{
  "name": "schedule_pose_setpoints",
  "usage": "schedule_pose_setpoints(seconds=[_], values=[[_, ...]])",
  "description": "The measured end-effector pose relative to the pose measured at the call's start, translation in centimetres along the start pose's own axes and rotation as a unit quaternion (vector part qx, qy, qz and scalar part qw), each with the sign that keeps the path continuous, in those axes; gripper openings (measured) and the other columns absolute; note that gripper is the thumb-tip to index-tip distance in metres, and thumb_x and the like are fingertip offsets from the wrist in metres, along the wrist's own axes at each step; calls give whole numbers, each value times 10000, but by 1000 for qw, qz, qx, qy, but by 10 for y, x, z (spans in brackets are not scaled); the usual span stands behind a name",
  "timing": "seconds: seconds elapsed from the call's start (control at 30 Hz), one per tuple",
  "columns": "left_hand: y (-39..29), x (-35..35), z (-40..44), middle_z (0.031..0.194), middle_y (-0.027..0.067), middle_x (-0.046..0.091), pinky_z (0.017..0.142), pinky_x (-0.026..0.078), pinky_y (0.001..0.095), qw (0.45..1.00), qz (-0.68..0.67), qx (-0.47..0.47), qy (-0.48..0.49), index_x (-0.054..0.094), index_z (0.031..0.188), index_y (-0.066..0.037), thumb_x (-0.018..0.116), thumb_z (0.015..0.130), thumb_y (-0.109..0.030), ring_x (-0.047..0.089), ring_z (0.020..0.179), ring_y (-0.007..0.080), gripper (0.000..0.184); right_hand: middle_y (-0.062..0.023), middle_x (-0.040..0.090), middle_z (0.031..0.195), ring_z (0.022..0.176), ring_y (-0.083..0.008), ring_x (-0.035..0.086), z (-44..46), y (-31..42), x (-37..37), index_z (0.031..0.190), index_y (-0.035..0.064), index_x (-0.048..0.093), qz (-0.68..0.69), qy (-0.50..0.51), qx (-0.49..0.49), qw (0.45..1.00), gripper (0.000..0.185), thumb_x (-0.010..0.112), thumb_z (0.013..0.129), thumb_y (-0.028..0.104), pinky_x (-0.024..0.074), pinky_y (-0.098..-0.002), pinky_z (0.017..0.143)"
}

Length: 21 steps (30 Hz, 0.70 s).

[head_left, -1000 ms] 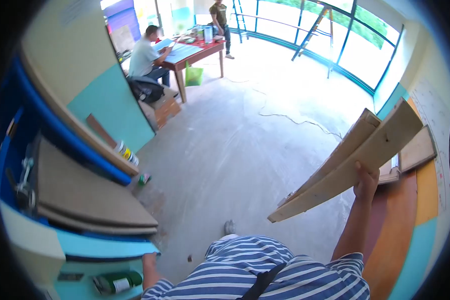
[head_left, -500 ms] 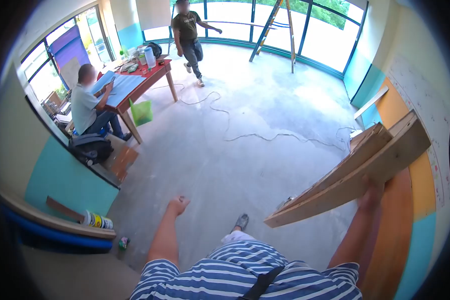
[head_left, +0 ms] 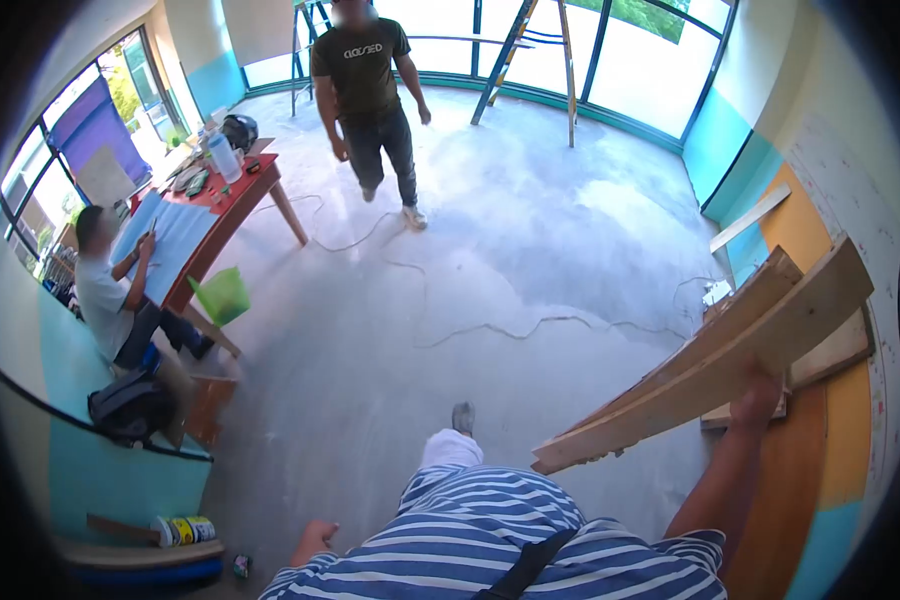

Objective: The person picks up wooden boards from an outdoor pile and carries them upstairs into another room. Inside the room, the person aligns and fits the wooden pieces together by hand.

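Observation:
My right hand (head_left: pixel 757 398) is wrapped round the lower side of a long wooden plank (head_left: pixel 705 365), with its fingers partly hidden behind the wood. A second wooden piece (head_left: pixel 740 300) lies alongside it and seems to be carried with it; whether they are joined I cannot tell. The planks slant from high at the right down to the middle, above the floor. My left hand (head_left: pixel 317 538) hangs low beside my striped shirt (head_left: pixel 480 515). Its fingers are loosely bent, and nothing shows in them.
Facing me, a person in a dark T-shirt (head_left: pixel 365 80) walks on the concrete floor (head_left: pixel 370 310). Another person (head_left: pixel 105 295) sits at a red table (head_left: pixel 210 250). A cable (head_left: pixel 490 328) crosses the floor. Stepladders (head_left: pixel 567 75) stand by the windows. More boards (head_left: pixel 835 350) lean at the right wall.
I have stepped forward, carrying the planks along. The walking person is nearer. My left hand has swung back toward my body, and the seated person and table have shifted left in view.

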<state>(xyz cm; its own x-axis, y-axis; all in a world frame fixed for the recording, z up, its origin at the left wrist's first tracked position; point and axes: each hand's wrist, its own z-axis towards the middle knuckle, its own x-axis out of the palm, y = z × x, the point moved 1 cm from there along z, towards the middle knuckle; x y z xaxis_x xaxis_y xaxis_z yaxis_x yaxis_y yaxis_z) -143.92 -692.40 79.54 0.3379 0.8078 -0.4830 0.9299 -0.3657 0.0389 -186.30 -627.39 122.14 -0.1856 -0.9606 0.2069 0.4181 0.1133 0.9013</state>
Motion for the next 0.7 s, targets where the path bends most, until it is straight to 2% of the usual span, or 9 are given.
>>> schedule_pose_setpoints(seconds=[0.07, 0.1, 0.2, 0.23, 0.27, 0.3, 0.43, 0.57, 0.7], values=[[-107, -61, -34, 1161, 172, 657, 871, 484, 413, 998, -35, -32, -31, 681, 1125, -92, 662, 842, -496, 625, 1061, 297, 494, -95, 566, 1185, 1075, -212, 548, 53, -23, 17, 1277, -44, 495, -5, -23, -12, 1000, 549, 727, 795, 80, 429, -348, 957], [-119, -71, 21, 1083, 171, 678, 820, 496, 445, 992, 4, 115, -45, 686, 1088, -60, 608, 854, -533, 645, 965, 303, 534, -95, 564, 1189, 1077, -214, 548, 78, -35, 25, 1277, -44, 494, 2, -40, -20, 999, 546, 725, 797, 78, 430, -351, 957], [-306, -107, 183, 1060, 178, 686, 874, 489, 463, 963, 216, 164, -14, 704, 1050, -73, 492, 867, -613, 643, 1006, 328, 607, -94, 564, 1186, 1080, -217, 548, 161, -59, 57, 1275, -40, 493, -2, -37, -62, 997, 541, 726, 803, 85, 434, -358, 957], [-379, -136, 152, 1186, 179, 639, 957, 464, 434, 928, 219, 276, -121, 673, 1134, -86, 490, 866, -607, 592, 1123, 354, 614, -93, 564, 1182, 1081, -217, 548, 185, -69, 66, 1274, -38, 493, -8, -29, -71, 997, 539, 727, 805, 89, 435, -360, 956], [-468, -172, 112, 1285, 184, 576, 1007, 436, 425, 936, 224, 260, -74, 635, 1206, -85, 496, 858, -614, 536, 1203, 360, 649, -103, 578, 1162, 1060, -229, 563, 213, -84, 67, 1236, -35, 526, -57, -48, -78, 994, 474, 707, 825, 116, 448, -378, 939], [-542, -189, 88, 1286, 202, 570, 1010, 431, 414, 899, 191, 366, -148, 606, 1249, -72, 515, 845, -624, 537, 1205, 353, 690, -113, 591, 1142, 1039, -241, 577, 243, -104, 63, 1197, -32, 558, -105, -66, -84, 989, 414, 686, 845, 144, 462, -397, 921], [-821, -260, -73, 1280, 222, 565, 1017, 416, 394, 773, 61, 618, -128, 569, 1260, -10, 576, 866, -568, 538, 1186, 358, 683, -132, 615, 1084, 992, -259, 606, 363, -179, 98, 1107, -17, 611, -150, -26, -173, 973, 315, 658, 853, 163, 493, -415, 877], [-1022, -316, -193, 1267, 194, 581, 925, 494, 363, 698, -118, 707, 15, 495, 1323, 1, 684, 858, -442, 591, 1133, 284, 670, -93, 561, 1181, 1095, -220, 561, 494, -275, 154, 1299, -3, 471, 60, 49, -77, 994, 583, 668, 751, 31, 490, -363, 892], [-1146, -391, -240, 1331, 176, 534, 934, 494, 367, 638, -177, 748, 54, 420, 1393, -35, 695, 848, -449, 580, 1149, 279, 738, -91, 570, 1177, 1103, -223, 558, 615, -319, 277, 1306, -13, 466, 56, 136, -35, 989, 636, 689, 712, 24, 479, -347, 916]])
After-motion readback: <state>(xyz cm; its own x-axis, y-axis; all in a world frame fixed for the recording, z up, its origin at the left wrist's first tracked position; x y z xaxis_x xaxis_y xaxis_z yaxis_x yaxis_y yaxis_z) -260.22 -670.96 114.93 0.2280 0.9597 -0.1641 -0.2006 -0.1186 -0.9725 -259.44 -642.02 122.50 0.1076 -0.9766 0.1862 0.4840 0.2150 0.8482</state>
